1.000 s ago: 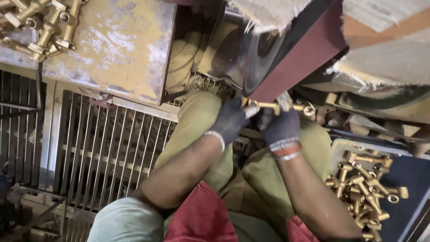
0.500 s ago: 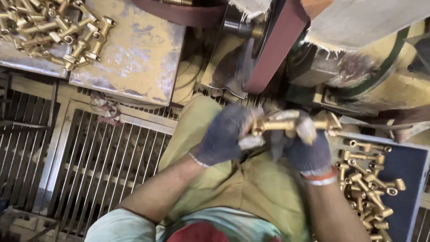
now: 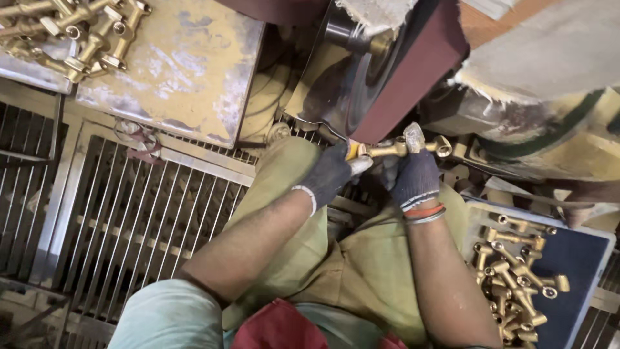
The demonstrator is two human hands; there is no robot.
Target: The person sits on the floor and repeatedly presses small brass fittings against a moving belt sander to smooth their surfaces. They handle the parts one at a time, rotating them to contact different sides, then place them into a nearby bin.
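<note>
The person holds one brass fitting (image 3: 400, 148) with both gloved hands, just under the lower end of the dark red sanding belt (image 3: 413, 71). The left hand (image 3: 329, 178) is closed around the left end of the fitting, and the right hand (image 3: 413, 174) is closed around its right part, so that the ring-shaped end sticks out past the glove. The fitting lies almost level, and its left end is touching or nearly touching the belt; which of the two cannot be told.

There are two places with more brass parts. At the lower right stands a blue tray (image 3: 581, 258), and in it lies a loose heap of brass fittings (image 3: 516, 278); they overlap, so an exact count is not possible, but there are more than ten. At the upper left, a second heap of brass fittings (image 3: 71, 32) lies on a worn metal plate (image 3: 187, 71) with yellow stains; about ten are visible, and the heap is cut by the edge of the view.

Under the person's knees is a metal floor grate (image 3: 129, 220). No label or sign is legible.
</note>
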